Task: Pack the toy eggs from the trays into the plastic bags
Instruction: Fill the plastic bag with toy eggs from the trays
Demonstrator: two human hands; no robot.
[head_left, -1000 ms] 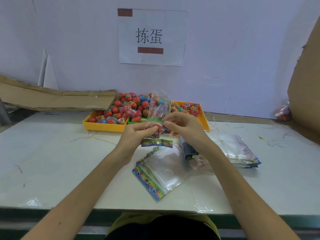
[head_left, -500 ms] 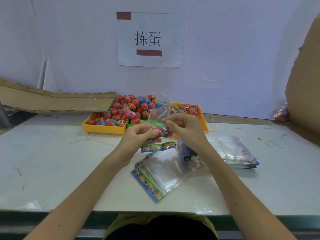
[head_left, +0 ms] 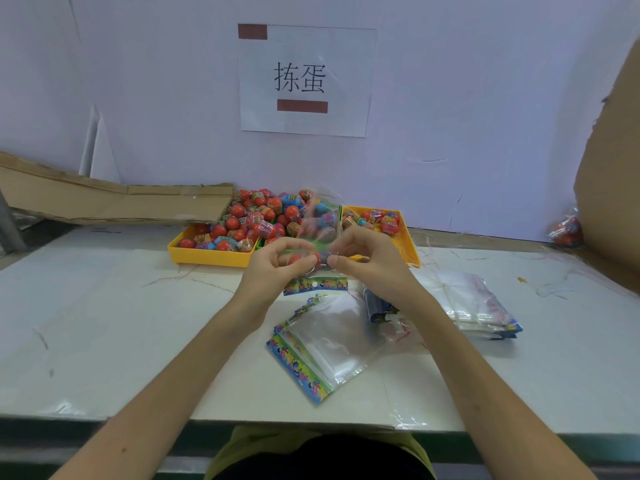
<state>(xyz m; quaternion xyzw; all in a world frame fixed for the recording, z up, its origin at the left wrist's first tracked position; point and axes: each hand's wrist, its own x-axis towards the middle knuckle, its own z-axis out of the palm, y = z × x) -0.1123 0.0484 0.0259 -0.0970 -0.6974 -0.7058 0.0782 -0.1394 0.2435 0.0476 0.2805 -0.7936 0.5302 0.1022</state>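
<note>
left hand: my left hand (head_left: 277,265) is raised above the tabletop (head_left: 104,323) near its middle, fingers curled, pinching the held bag's left side
right hand: my right hand (head_left: 367,258) mirrors it, thumb and forefinger pinching the same bag's right side; fingertips of both hands nearly meet
held bag: clear plastic bag (head_left: 320,226) stands up blurred between my hands, its printed strip (head_left: 316,285) hanging below them; a red toy egg (head_left: 299,259) shows between my fingers, can't tell if it is fully inside
left tray: yellow tray (head_left: 207,256) toward the back edge, piled high with toy eggs (head_left: 256,220), mostly red, some blue
right tray: second yellow tray (head_left: 408,244) just beside it, fewer eggs (head_left: 375,218), partly hidden by my right hand
green tray: sliver of green tray (head_left: 265,240) between the two yellow ones, mostly hidden
empty bags: loose bags (head_left: 322,344) lie flat near the front edge under my arms; a thicker bag stack (head_left: 474,306) toward the right edge
wall: paper sign (head_left: 304,79) above the trays
cardboard: flattened cardboard (head_left: 104,202) at back left
far right: bagged eggs (head_left: 568,230) at the back right corner, blurry
</note>
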